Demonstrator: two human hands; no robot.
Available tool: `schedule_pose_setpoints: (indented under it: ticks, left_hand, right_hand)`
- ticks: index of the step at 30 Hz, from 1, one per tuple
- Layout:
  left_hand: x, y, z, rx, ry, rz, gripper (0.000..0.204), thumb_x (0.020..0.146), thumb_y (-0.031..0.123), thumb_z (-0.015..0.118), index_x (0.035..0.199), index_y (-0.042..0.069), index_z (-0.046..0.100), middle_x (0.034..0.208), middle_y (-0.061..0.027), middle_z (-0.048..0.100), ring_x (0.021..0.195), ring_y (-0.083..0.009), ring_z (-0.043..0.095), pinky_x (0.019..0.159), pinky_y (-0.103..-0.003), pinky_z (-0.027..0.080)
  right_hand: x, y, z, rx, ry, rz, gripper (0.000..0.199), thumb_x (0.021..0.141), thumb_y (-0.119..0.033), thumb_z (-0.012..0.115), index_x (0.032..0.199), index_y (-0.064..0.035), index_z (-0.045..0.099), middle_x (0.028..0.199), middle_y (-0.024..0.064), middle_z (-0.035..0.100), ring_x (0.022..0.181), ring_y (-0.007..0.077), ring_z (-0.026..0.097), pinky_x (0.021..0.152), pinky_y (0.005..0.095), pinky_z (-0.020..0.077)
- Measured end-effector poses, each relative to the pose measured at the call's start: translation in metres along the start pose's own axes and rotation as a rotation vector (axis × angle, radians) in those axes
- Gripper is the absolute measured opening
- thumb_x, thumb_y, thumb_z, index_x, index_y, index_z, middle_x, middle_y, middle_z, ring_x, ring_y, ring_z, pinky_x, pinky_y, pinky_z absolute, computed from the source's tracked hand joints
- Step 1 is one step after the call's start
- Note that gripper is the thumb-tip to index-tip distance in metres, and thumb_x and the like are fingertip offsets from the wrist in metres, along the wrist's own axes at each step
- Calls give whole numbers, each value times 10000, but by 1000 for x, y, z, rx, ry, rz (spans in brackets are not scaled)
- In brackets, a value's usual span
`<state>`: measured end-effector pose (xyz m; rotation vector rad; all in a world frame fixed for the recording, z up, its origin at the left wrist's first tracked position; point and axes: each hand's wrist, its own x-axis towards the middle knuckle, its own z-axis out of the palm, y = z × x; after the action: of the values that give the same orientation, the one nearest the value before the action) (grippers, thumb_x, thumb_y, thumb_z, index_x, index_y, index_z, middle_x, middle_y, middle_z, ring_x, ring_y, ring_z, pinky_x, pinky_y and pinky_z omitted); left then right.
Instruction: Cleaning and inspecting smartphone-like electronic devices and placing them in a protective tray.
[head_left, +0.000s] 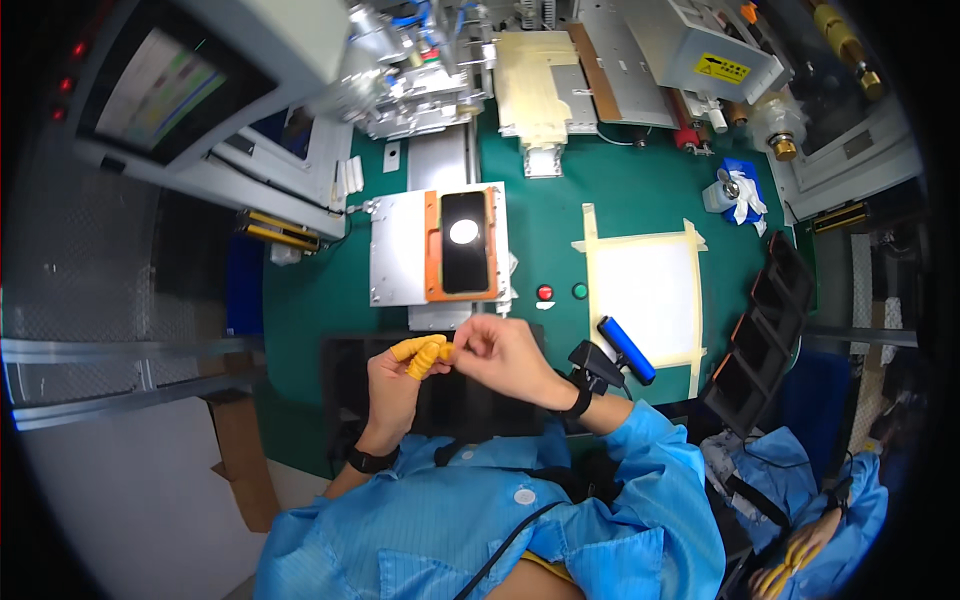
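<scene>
Yellow finger cots cover several fingers of my left hand (393,391), which is bent and closed in front of my chest. My right hand (497,357) has bare fingers. Its thumb and index finger pinch a yellow finger cot (446,352) at the left fingertips. Whether the left fingers hold anything is hidden by their overlap. Beneath both hands lies a dark flat panel (470,405) at the table's near edge. Just beyond them, a black phone-shaped panel (464,268) with a bright round reflection rests in an orange frame (433,265) on a silver plate (397,270).
A blue roller (627,351) lies right of my right hand, beside a taped white sheet (645,290). Red (544,292) and green (580,290) buttons sit between sheet and plate. Dark trays (752,345) stand right. A screen (160,95) is upper left. Another person's hand (800,552) shows lower right.
</scene>
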<state>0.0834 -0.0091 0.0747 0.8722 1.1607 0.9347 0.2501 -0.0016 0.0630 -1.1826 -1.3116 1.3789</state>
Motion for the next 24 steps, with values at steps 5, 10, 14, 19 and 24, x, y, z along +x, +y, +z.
schedule_pose_setpoints:
  ticks: [5, 10, 14, 19, 24]
  left_hand:
    - [-17, 15, -52, -62, 46, -33, 219, 844, 52, 521, 1035, -51, 543, 954, -120, 596, 831, -171, 595, 702, -256, 492]
    - [-24, 12, -105, -261, -53, -66, 191, 850, 53, 507, 1002, -52, 556, 896, -111, 600, 761, -160, 593, 681, -253, 491]
    - [-33, 5, -137, -196, -62, -41, 159, 827, 28, 537, 962, -45, 581, 842, -94, 600, 683, -136, 580, 640, -240, 484]
    - [-55, -3, -147, 130, -44, 229, 176, 792, -34, 550, 957, -16, 610, 792, -74, 584, 650, -125, 600, 581, -214, 494]
    - [-71, 12, -173, 118, -301, 6, 185, 824, 6, 537, 1001, -17, 588, 728, -76, 595, 551, -116, 584, 485, -209, 482]
  right_hand:
    - [11, -8, 61, 96, -89, 130, 54, 744, -54, 601, 752, -24, 556, 572, -61, 467, 540, 0, 416, 465, 165, 344]
    - [14, -22, 112, 185, -75, 410, 68, 782, -63, 565, 826, -11, 567, 722, -9, 564, 605, 11, 467, 484, 141, 354]
    - [7, -19, 151, 207, -75, 349, 219, 823, -63, 518, 1016, 21, 575, 718, -5, 574, 625, 25, 485, 499, 154, 381]
    - [-10, -19, 173, 102, -82, 229, 209, 838, -15, 465, 990, 25, 602, 755, 41, 613, 678, 66, 534, 624, 213, 455]
    - [-33, -1, 178, 172, -274, 314, 167, 873, -96, 467, 814, 6, 585, 653, -15, 552, 581, 27, 456, 516, 187, 379]
